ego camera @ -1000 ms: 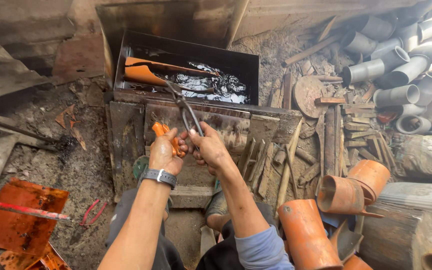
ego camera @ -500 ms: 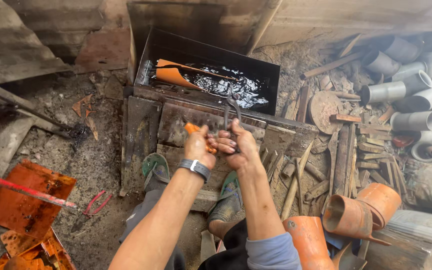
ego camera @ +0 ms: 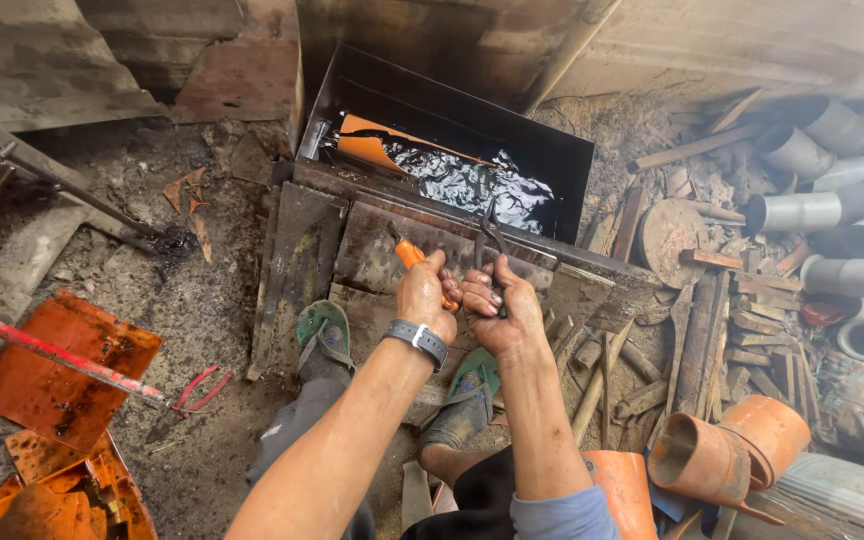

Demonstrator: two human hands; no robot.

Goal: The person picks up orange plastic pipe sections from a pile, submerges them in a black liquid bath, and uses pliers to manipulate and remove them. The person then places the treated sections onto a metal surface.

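Observation:
My left hand [ego camera: 428,295], with a grey watch on the wrist, grips a tool with an orange handle [ego camera: 412,254] that sticks up and to the left. My right hand [ego camera: 500,310] is closed on dark metal pliers [ego camera: 489,232] whose jaws point up toward the tank. Both hands meet over worn wooden planks [ego camera: 372,245]. Just beyond them a black metal tank [ego camera: 552,160] holds dark shiny liquid with an orange pipe piece [ego camera: 377,145] lying in it.
My feet in green sandals [ego camera: 324,335] rest below the planks. Orange pipe pieces [ego camera: 722,455] lie at lower right, grey pipe sections [ego camera: 812,210] at upper right. Flat orange sheets [ego camera: 52,375], a red rod [ego camera: 52,350] and red-handled pliers [ego camera: 197,390] lie on the dirt at left.
The view has shifted, so hands and tank sit further right and lower in frame. Both hands have stayed together on the tools, with the pliers now drawn back from the tank.

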